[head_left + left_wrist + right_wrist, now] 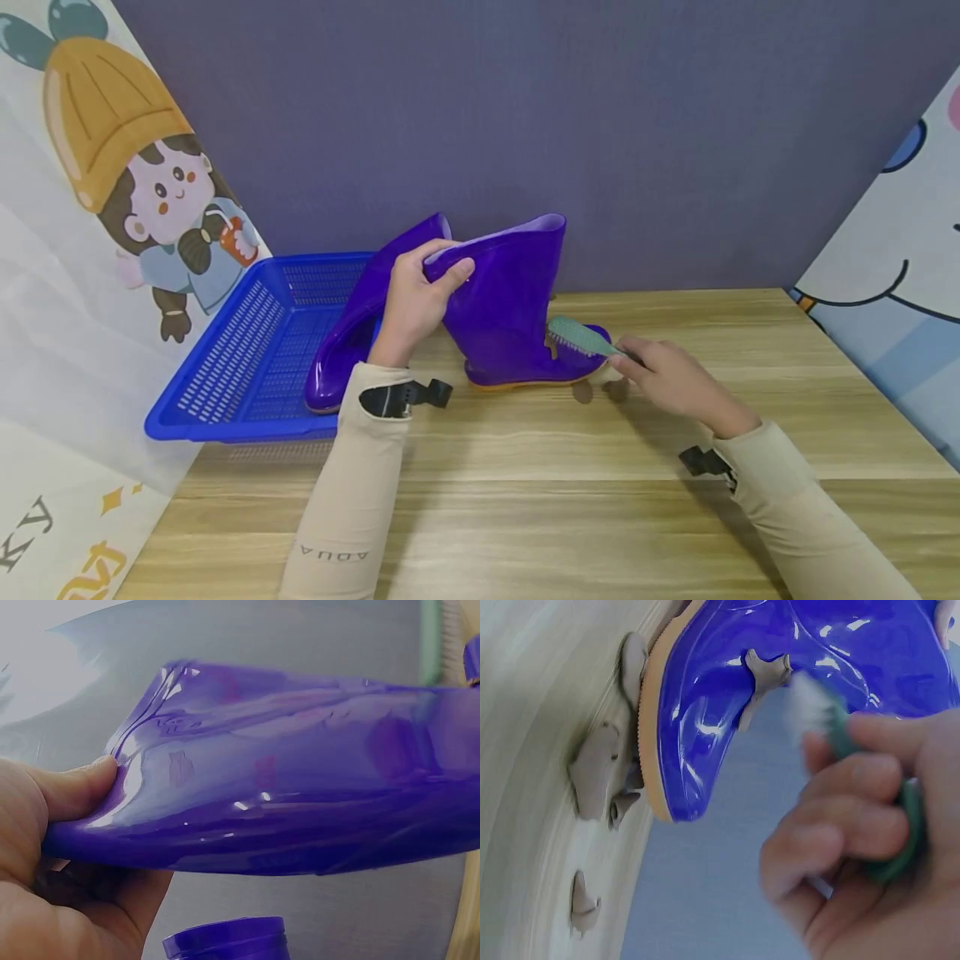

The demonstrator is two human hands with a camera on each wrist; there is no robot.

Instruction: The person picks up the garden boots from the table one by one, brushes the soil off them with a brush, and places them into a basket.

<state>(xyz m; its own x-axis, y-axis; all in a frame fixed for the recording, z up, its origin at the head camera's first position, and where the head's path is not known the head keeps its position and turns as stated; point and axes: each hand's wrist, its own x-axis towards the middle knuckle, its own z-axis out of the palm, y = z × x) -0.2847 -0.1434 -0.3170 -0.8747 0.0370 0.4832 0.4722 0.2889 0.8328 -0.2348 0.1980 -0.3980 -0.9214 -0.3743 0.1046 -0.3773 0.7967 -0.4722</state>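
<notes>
A light wood-grain table (525, 500) stands against a dull purple-grey wall (525, 108), with cartoon-printed panels (112, 208) closing it in at the left and right. At the table's left end sits a blue perforated plastic basket (247, 358); a glossy purple rubber boot (352, 333) lies tilted in it, its shaft leaning over the basket's near right rim.

A second glossy purple rubber boot with an orange sole (517, 308) stands upright on the table just right of the basket, toe pointing right. Grey-brown smears of mud (592, 772) lie on the wood beside its toe, and another streak (761, 675) clings to the boot's upper.

The left hand (412, 304), in a beige sleeve, reaches up from below and pinches the top rim of the standing boot's shaft, thumb on the outside and fingers curled behind; the left wrist view shows the thumb (75, 784) pressed against the shiny rim.

The right hand (667, 379) lies low near the table just right of the toe, fingers curled tightly round the handle of a green plastic scrubbing brush with white bristles (581, 337). The brush head rests over the boot's instep, bristles facing the purple surface near the mud streak.
</notes>
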